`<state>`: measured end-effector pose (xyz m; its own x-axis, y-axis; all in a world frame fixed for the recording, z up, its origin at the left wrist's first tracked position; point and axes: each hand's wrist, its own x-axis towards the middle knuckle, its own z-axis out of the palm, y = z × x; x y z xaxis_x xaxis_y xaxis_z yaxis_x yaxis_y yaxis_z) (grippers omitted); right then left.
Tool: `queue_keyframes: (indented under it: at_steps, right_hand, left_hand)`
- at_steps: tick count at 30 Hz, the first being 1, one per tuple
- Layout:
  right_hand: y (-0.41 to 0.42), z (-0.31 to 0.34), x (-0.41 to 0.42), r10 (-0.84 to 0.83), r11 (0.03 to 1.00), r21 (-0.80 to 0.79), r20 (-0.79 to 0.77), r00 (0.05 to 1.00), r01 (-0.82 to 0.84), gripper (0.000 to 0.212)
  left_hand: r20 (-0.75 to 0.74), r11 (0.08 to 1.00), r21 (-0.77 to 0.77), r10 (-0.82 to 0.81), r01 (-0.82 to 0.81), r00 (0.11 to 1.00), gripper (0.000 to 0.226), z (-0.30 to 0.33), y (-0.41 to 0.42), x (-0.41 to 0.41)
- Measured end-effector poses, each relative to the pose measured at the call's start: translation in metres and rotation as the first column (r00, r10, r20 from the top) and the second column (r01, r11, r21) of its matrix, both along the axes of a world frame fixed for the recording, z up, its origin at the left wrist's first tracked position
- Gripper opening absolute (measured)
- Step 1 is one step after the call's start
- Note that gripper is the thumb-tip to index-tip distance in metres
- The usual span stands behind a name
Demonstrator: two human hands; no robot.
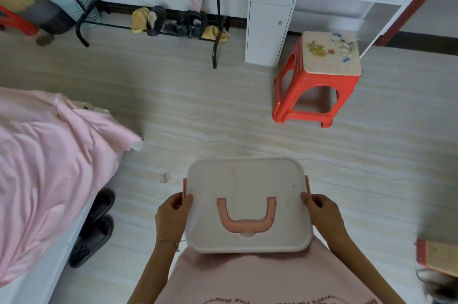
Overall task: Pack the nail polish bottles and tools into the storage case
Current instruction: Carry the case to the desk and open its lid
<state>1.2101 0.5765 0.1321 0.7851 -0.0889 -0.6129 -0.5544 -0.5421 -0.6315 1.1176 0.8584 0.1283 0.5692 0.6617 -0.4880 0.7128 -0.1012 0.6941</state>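
Observation:
A white storage case (pixel 247 184) with a pink U-shaped handle folded flat on its closed lid is held in front of my body, above the floor. My left hand (pixel 172 214) grips its left side near a pink latch. On the right side, my right hand (pixel 322 212) grips by the other pink latch. No nail polish bottles or tools are visible; the case's inside is hidden by the lid.
A bed with a pink cover (pixel 44 167) is at the left, black slippers (pixel 96 227) beside it. A red stool (pixel 319 80) stands ahead right by a white desk (pixel 272 18). A shoe rack (pixel 178 23) lines the far wall. Another stool edge (pixel 438 256) is at right.

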Motion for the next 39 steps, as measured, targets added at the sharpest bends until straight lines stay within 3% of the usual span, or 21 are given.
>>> queue_keyframes:
  at_steps: [6, 15, 24, 31, 39]
  right_hand:
    - [0.038, -0.016, 0.08, -0.07, 0.998, -0.003, -0.035, 0.997, 0.07, 0.026]
    - [0.104, 0.004, 0.237, -0.185, 0.982, -0.019, 0.046, 0.982, 0.186, 0.023]
    - [0.129, -0.007, 0.358, -0.344, 0.939, 0.016, 0.015, 0.939, 0.344, 0.022]
    - [0.12, -0.014, 0.514, -0.211, 0.977, 0.024, 0.05, 0.976, 0.21, 0.025]
    - [0.119, -0.002, 0.661, -0.262, 0.965, 0.046, 0.075, 0.962, 0.259, 0.027]
  left_hand:
    - [-0.034, 0.997, -0.012, -0.077, 0.076, 0.996, 0.019, -0.017, 0.047, 0.111]
    - [0.005, 0.965, 0.042, -0.26, 0.259, 0.966, 0.022, -0.005, 0.123, 0.316]
    - [-0.038, 0.974, 0.03, -0.222, 0.223, 0.974, 0.026, -0.013, 0.13, 0.446]
    - [-0.014, 0.979, 0.051, -0.198, 0.198, 0.98, 0.026, -0.01, 0.129, 0.575]
    - [0.085, 0.972, 0.079, -0.226, 0.219, 0.97, 0.021, 0.021, 0.128, 0.732]
